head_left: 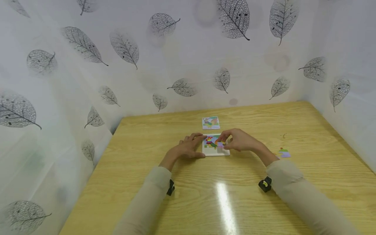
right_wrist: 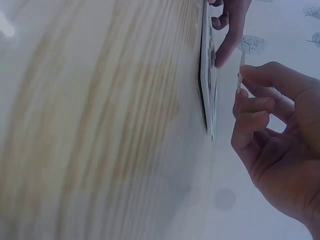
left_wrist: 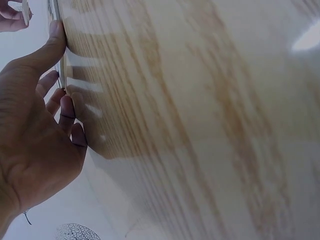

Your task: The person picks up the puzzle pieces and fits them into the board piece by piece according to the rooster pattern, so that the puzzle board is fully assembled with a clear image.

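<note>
A small white-rimmed puzzle board (head_left: 215,153) lies on the table, with pieces of a colourful rooster picture in its upper part. My left hand (head_left: 188,148) holds the board at its left side, index finger along the far edge and thumb at the near corner. Between thumb and fingertips, my right hand (head_left: 242,140) pinches a puzzle piece (head_left: 220,144) with a lilac patch, over the board's right half. Seen from the right wrist, this thin piece (right_wrist: 240,77) is edge-on and raised off the board (right_wrist: 209,85).
Behind the board lies a picture card (head_left: 211,123) with a paler rooster. A loose puzzle piece (head_left: 284,152) in green and lilac rests on the wooden table (head_left: 141,195), right of my right hand. A leaf-patterned white curtain (head_left: 188,49) borders the table's back and sides.
</note>
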Demonstrator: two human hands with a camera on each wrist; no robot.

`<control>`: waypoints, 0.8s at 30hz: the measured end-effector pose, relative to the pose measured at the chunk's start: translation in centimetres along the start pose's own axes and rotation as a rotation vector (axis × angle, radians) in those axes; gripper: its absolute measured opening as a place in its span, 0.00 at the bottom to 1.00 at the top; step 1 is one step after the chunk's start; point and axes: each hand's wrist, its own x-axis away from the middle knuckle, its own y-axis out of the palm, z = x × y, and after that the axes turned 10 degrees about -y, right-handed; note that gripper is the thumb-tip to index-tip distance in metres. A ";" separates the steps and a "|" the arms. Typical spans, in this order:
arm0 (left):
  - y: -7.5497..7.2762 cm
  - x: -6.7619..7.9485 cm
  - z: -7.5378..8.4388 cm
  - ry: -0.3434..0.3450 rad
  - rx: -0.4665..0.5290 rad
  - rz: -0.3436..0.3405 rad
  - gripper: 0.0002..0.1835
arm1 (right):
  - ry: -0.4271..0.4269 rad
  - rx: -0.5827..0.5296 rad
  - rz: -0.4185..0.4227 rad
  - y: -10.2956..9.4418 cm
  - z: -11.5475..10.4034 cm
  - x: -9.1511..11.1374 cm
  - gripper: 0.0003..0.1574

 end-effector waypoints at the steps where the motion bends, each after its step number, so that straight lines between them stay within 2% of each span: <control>1: 0.0 0.0 0.0 -0.002 0.003 0.000 0.47 | -0.004 0.006 -0.001 0.2 -0.1 -0.3 0.18; 8: 0.0 0.1 0.0 -0.013 0.015 0.006 0.48 | -0.041 0.082 0.026 1.5 -0.4 -1.9 0.16; 15: 0.0 0.4 0.2 -0.025 0.022 0.005 0.48 | -0.045 0.067 -0.002 2.6 -0.4 -2.9 0.14; 24: -0.1 0.3 0.2 -0.017 0.016 0.008 0.47 | -0.008 0.062 -0.022 3.2 -0.9 -3.4 0.12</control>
